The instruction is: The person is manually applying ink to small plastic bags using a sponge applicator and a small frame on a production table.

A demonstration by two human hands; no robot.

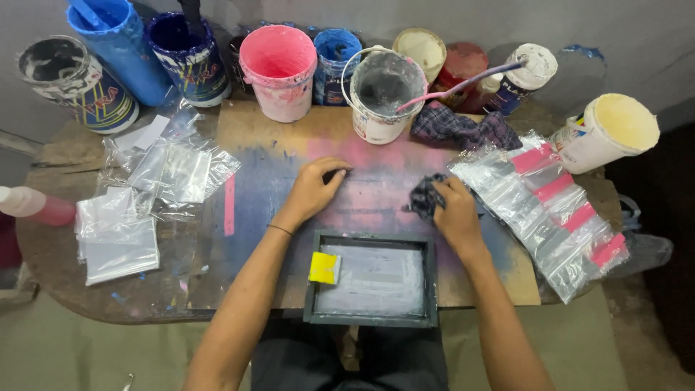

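Item: small dark crumpled cloth rag (pixel 426 197), soft, light, likely ink-damp, just beyond the dark-framed printing screen (pixel 373 279); I see my right hand (pixel 456 213) bunching it, my left hand (pixel 315 190) flat, empty.

Clear pink-striped bags (pixel 550 210) right, plain bags (pixel 145 195) left

I am counting one framed screen (pixel 373 279), one yellow scraper (pixel 324 268), two rags (pixel 463 130), and ten paint tubs (pixel 279 69).
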